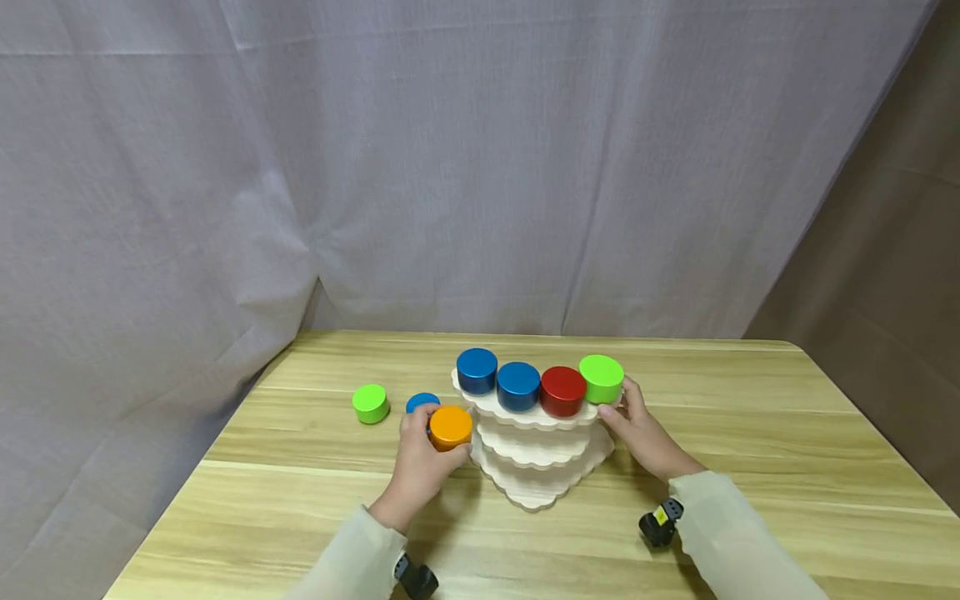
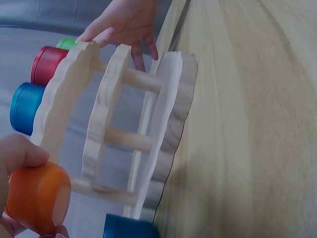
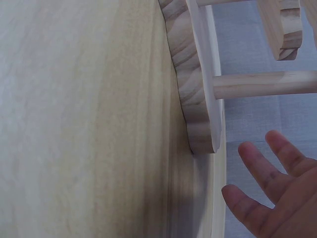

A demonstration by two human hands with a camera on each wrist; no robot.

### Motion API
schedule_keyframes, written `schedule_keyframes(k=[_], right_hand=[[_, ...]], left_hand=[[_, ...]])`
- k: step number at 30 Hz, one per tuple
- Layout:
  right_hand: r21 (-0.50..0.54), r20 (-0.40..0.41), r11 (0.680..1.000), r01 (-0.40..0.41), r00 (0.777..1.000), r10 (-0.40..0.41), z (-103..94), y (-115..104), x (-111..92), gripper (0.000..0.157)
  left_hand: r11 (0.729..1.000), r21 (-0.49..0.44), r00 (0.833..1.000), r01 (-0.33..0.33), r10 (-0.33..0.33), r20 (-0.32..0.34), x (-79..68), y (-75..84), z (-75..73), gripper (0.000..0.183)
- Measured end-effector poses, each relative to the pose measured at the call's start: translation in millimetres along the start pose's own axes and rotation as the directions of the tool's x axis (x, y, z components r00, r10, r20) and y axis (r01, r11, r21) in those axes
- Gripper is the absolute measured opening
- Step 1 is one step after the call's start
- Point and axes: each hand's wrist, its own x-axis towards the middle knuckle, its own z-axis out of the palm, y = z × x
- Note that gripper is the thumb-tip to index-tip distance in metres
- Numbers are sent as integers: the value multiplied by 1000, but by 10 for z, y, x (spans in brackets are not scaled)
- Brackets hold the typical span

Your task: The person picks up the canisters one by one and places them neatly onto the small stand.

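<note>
You're gripping the orange canister (image 1: 451, 426) with your left hand (image 1: 420, 469), thumb and fingers curling round its side, likely keeping its top face clear, and holding it just left of the three-tier wooden stand (image 1: 532, 495). Your right hand (image 1: 651, 439) is touching the top tier (image 1: 536, 422) by the green canister (image 1: 602, 377), probably steadying the stand; three fingers are hanging spread, but I can't tell whether thumb and index are pinching or just resting.

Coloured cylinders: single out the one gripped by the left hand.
The orange cylinder, pinched in the left hand; it alone is orange, every other one in view being blue, red or green.
</note>
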Motion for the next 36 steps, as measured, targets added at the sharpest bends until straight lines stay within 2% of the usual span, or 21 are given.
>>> schedule_keyframes(k=[9,16,36], right_hand=[[19,5,1000,3,1000,-4,-4,-11,5,62],[10,5,1000,-4,1000,4,-2,-7,5,61],[15,5,1000,6,1000,-6,1,13,13,60]], left_hand=[[999,27,999,27,-28,38,-32,57,105,56],[999,30,998,24,-25,55,-26,101,175,57],[998,-4,998,61,-61,7,0,146,355,58]])
